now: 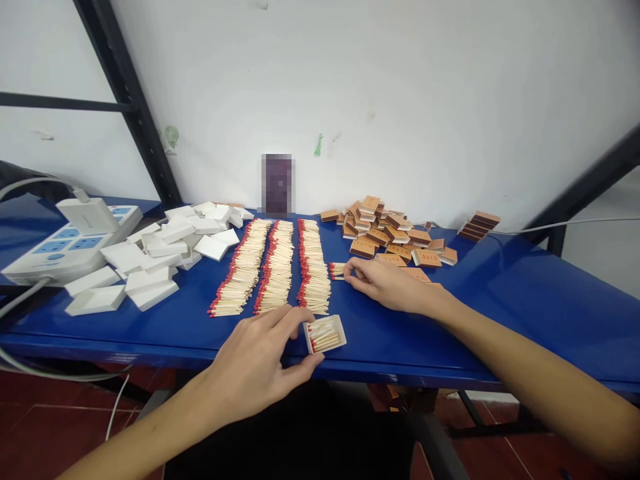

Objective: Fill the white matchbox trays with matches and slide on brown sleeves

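Observation:
My left hand [273,350] grips a white matchbox tray [341,331] by its left end, near the table's front edge. Several red-tipped matches [324,335] lie inside the tray. A little farther back, my right hand [383,283] is closed with its fingertips on a few loose matches [337,271], whose red heads point left. Just left of these, three long rows of matches run from front to back: a left row [243,267], a middle row [275,267] and a right row [313,267].
White empty trays [160,250] are heaped at the left beside a power strip [75,240] with a charger. Brown matchbox sleeves [385,230] are piled at the back right, near a small stack [480,225]. A pixelated dark rectangle [278,183] stands against the wall.

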A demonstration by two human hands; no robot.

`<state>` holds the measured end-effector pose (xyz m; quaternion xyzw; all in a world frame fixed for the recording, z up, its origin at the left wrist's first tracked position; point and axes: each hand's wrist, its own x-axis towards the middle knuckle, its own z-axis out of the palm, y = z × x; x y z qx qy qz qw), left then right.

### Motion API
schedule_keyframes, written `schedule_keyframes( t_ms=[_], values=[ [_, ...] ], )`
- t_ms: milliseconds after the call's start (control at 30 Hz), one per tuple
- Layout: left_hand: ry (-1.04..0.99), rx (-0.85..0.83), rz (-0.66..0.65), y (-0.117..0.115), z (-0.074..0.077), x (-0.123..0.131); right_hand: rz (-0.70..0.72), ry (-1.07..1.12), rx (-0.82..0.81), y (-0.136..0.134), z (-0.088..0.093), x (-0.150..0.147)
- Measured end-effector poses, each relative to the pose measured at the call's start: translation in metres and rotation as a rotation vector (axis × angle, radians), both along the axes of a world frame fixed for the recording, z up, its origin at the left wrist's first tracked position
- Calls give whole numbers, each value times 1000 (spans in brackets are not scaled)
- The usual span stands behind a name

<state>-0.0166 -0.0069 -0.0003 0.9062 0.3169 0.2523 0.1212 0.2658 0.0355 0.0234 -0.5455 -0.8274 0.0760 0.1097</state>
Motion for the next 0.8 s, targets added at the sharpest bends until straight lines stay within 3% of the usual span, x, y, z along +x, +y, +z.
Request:
schedule_keyframes(
  t_ms=[200,367,467,567,700,800],
  values=[
    [-27,-5,-1,-1,1,0,49,90,148,-18,13,-6],
    [-37,-7,7,-1,2,2,324,183,11,-41,15,-34],
    [-32,-32,8,0,1,2,401,155,-55,-47,14,-44],
    [-26,-38,12,0,0,2,324,171,12,-42,15,-40],
    [-20,-17,8,1,-1,1,67,66,210,-23,13,-18],
    [-10,-2,7,1,-2,1,-29,-51,218,-8,7,-2]
  ],
)
